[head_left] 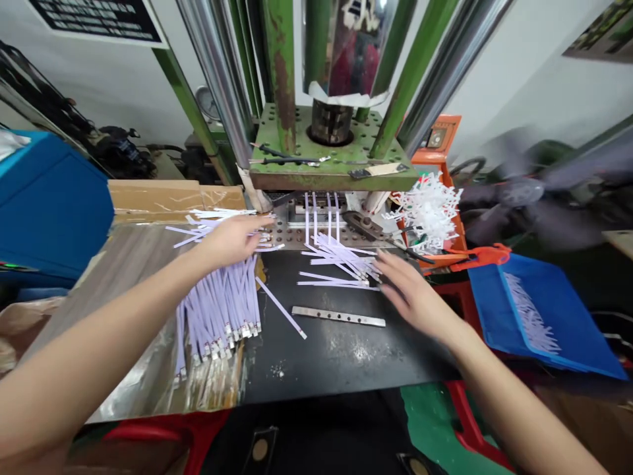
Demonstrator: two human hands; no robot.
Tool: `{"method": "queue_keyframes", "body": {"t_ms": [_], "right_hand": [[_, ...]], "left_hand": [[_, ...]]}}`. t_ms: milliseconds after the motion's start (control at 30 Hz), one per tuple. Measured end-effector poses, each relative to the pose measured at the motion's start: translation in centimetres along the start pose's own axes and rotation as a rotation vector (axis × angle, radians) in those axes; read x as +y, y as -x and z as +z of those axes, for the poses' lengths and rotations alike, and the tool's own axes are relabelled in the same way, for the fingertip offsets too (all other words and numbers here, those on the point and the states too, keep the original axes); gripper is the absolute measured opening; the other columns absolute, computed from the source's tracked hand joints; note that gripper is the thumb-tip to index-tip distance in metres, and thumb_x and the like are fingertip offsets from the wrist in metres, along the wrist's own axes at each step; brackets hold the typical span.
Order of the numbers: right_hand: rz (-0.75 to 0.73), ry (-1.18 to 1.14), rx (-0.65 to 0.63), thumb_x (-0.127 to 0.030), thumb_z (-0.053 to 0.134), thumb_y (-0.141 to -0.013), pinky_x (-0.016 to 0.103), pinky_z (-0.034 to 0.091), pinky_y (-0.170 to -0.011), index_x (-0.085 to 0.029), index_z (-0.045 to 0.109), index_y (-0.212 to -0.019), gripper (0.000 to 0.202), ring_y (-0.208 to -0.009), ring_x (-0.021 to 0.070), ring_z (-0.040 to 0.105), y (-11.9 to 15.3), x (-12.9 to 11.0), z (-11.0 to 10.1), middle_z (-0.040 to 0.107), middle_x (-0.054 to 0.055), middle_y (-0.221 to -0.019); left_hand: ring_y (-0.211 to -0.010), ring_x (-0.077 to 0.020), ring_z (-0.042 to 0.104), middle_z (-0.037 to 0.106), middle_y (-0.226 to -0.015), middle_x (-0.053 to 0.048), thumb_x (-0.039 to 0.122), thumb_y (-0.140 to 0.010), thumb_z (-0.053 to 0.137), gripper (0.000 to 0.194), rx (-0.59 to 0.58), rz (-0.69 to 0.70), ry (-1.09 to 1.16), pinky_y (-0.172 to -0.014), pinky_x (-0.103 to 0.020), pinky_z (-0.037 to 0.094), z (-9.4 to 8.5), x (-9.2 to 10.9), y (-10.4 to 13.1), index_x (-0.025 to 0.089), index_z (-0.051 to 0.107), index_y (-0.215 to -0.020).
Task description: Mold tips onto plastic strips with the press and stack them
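Observation:
My left hand (pixel 232 239) is over a heap of flat lavender strips (pixel 202 227) at the press's left front, its fingers stretched out to the right. Below it, a dense row of similar strips (pixel 217 310) with shiny ends lies on the board. My right hand (pixel 413 293) has its fingers extended and apart, at the right ends of a loose strip pile (pixel 341 257). Whether it touches them I cannot tell. Several parallel strips (pixel 316 218) reach into the press tooling (pixel 316 227). One single strip (pixel 281 308) and a metal bar with holes (pixel 339 316) rest on the black table.
A green press (pixel 331 178) rises behind the strips. To its right are an orange crate (pixel 457 231) heaped with white plastic pieces (pixel 428 211), orange-handled cutters (pixel 482 256) and a blue bin (pixel 568 316) holding strips. A blurred fan (pixel 521 191) stands farther right. Cardboard (pixel 153 198) edges the left side.

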State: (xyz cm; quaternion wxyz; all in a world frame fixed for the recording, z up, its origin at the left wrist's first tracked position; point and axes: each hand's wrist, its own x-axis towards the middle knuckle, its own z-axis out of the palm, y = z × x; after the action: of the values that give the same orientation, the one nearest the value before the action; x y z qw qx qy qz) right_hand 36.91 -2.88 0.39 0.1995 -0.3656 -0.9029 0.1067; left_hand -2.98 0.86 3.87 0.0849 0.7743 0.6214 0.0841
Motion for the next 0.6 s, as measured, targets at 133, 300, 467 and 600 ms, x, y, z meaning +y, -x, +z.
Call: {"method": "queue_keyframes", "body": {"t_ms": [133,300,467,600], "right_hand": [[0.244,0.115,0.183,-0.034,0.049,-0.101,0.059,0.044,-0.105,-0.023,0.04,-0.148,0.05,-0.133,0.0356,0.045,11.1,-2.0,1.8,0.041,0.015,-0.15],[0.319,0.223,0.35,-0.028,0.053,-0.097,0.059,0.046,-0.099,-0.022,0.055,-0.135,0.039,-0.119,0.0368,0.057,13.7,-3.8,4.9,0.06,0.014,-0.132],[0.259,0.221,0.477,-0.011,0.052,-0.089,0.049,0.054,-0.087,-0.023,0.063,-0.119,0.034,-0.1,0.0292,0.067,13.2,-4.2,5.2,0.07,0.009,-0.113],[0.256,0.199,0.5,-0.009,0.051,-0.087,0.049,0.056,-0.082,-0.022,0.065,-0.113,0.033,-0.097,0.0288,0.068,13.2,-4.4,4.9,0.071,0.01,-0.112]], "left_hand": [[-0.112,-0.0211,0.063,0.069,-0.119,-0.008,0.029,-0.093,0.041,0.044,0.294,-0.415,-0.066,-0.105,-0.036,0.046,-3.6,-5.6,0.5,0.009,0.059,-0.128],[-0.125,-0.0375,0.052,0.054,-0.135,-0.022,0.054,-0.095,0.043,0.065,0.264,-0.693,-0.167,-0.104,-0.056,0.041,-5.8,-8.9,-5.1,-0.002,0.044,-0.13],[-0.12,-0.0357,0.054,0.059,-0.129,-0.022,0.073,-0.087,0.04,0.081,0.254,-0.854,-0.182,-0.101,-0.055,0.041,-5.4,-9.8,-8.8,-0.002,0.053,-0.116],[-0.118,-0.0352,0.055,0.06,-0.127,-0.023,0.073,-0.085,0.035,0.084,0.304,-0.944,-0.241,-0.098,-0.053,0.045,-4.7,-11.2,-9.4,-0.002,0.058,-0.114]]}}
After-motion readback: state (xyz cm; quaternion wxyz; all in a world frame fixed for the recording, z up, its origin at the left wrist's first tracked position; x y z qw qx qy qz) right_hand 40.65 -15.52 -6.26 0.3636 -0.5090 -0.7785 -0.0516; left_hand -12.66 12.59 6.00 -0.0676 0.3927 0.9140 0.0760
